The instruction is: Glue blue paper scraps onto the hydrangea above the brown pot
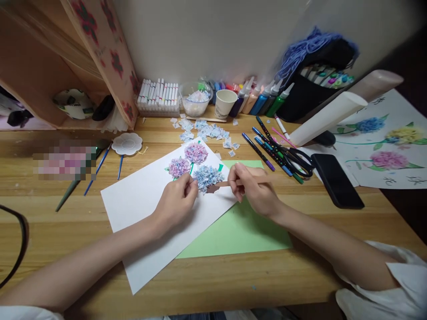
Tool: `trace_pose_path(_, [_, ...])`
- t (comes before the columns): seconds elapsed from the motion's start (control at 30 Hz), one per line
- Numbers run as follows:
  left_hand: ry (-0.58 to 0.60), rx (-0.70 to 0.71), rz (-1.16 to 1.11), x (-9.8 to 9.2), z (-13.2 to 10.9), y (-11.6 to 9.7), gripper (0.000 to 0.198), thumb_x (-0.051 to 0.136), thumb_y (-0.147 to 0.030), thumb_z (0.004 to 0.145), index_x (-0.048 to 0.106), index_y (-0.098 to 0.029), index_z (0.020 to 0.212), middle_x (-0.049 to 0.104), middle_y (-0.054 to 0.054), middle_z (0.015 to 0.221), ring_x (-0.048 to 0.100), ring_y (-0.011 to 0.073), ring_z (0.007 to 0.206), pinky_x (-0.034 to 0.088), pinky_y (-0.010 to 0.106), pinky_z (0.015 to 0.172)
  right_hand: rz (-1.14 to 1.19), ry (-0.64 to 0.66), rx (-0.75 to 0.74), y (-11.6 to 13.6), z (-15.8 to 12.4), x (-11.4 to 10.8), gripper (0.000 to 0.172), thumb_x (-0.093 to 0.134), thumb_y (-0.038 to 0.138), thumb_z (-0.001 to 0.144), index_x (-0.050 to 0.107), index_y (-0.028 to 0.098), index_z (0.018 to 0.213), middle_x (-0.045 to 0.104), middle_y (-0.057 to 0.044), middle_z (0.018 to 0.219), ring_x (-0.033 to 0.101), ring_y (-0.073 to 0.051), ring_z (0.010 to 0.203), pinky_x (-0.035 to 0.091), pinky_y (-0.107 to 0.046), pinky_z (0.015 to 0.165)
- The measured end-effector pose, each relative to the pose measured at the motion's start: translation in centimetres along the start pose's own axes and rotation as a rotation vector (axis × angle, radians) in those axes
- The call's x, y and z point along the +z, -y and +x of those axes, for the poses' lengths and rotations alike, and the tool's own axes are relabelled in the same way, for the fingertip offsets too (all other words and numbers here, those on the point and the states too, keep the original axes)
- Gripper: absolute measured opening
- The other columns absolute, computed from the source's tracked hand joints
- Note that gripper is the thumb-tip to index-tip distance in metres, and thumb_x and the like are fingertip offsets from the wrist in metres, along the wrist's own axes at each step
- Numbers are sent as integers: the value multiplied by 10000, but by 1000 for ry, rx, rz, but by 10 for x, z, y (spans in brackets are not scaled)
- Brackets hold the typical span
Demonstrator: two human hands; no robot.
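Observation:
A white sheet of paper (133, 213) lies at a slant on the table, with two pink-purple flower heads (196, 153) and a blue one (207, 177) built up on it from small crumpled pieces. My left hand (176, 198) rests on the sheet beside the blue flower. Its thumb and fingers are pinched together, and whatever may be between them is hidden. In my right hand (251, 189) is a flat wooden craft stick (263, 179), its tip pointing left at the blue flower's lower edge. A brown patch (213, 189) shows just under that flower.
Light green paper (233, 231) lies partly under the white sheet. Loose pale-blue paper bits (211, 130) are scattered behind it. Marker pens (258, 151), scissors (298, 160) and a black phone (336, 180) lie at right. A paper cup (226, 103) and paint bottles (263, 101) line the wall.

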State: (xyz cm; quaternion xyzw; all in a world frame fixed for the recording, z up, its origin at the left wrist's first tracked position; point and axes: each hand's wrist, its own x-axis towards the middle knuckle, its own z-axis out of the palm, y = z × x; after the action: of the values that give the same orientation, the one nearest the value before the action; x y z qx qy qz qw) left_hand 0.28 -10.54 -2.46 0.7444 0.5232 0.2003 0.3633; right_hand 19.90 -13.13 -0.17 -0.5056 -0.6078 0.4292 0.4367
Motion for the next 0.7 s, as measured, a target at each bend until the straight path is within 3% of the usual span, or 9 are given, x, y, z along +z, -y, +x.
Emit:
trace_pose_path(0.13, [-90, -15, 104, -21, 16, 2, 255, 380, -366, 911, 445, -210, 720, 512, -31, 613, 488, 146, 577, 322, 265, 567, 8, -138, -44, -20, 5, -19, 345, 441, 419, 942, 547, 188, 709, 572, 9, 628, 544, -112, 599, 433, -234, 575])
trace_pose_path(0.27, [-259, -57, 345, -53, 40, 15, 325, 362, -449, 911, 549, -183, 900, 614, 87, 957, 560, 244, 910, 386, 332, 739, 102, -139, -14, -38, 20, -25, 266, 449, 418, 938, 547, 196, 829, 620, -17, 782, 599, -138, 751, 491, -260, 710])
trace_pose_path(0.37, [-180, -108, 402, -67, 48, 35, 404, 409, -520, 874, 558, -157, 971, 614, 119, 995, 561, 279, 967, 397, 367, 789, 165, -39, 31, -45, 20, -19, 291, 395, 433, 952, 551, 197, 887, 631, -37, 859, 620, -159, 835, 508, -306, 810])
trace_pose_path(0.47, [-120, -77, 369, -69, 47, 55, 396, 599, -489, 751, 551, -168, 977, 614, 83, 962, 573, 254, 914, 401, 323, 736, 95, -9, 50, -49, 13, -11, 314, 375, 437, 957, 570, 199, 893, 633, -49, 907, 604, -174, 896, 482, -320, 863])
trace_pose_path(0.57, [-113, -91, 318, -71, 45, 65, 378, 659, -469, 675, 565, -183, 903, 606, 37, 867, 556, 220, 818, 369, 283, 660, 79, -25, 27, -52, 7, -4, 320, 374, 449, 953, 577, 205, 910, 636, -52, 923, 602, -187, 920, 476, -336, 878])
trace_pose_path(0.7, [4, -168, 120, -80, 42, 67, 394, 626, -557, 647, 560, -173, 707, 526, -13, 650, 485, 162, 636, 310, 247, 557, 207, -34, 36, -50, 13, -7, 304, 359, 465, 952, 549, 229, 920, 664, -63, 1006, 630, -205, 992, 490, -378, 905])
